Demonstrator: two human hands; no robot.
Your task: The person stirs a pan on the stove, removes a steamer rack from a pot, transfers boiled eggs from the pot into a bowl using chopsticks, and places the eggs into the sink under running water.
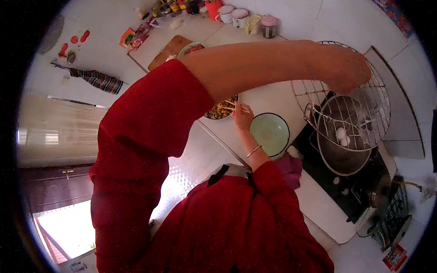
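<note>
My left hand point(350, 70) reaches across to the right, closed on the far part of a round wire rack point(302, 98); its fingertips are hidden. The rack is over a metal pan point(343, 161) on the black stove. Rounded white things point(341, 135) show through the wires. My right hand point(243, 117), with a bangle at its wrist, is closed around chopsticks point(226, 106). Their tips are at a bowl of chopped food point(217, 112), partly hidden under my left forearm. Beside my right hand sits a pale green bowl point(270, 135) with a dark rim.
A cutting board point(173, 51) and a bowl of reddish food point(193, 47) are at the back left. Lidded mugs point(239, 18) line the wall. The black stove point(334, 193) is at the right, with a purple cloth point(290, 169) near its left edge.
</note>
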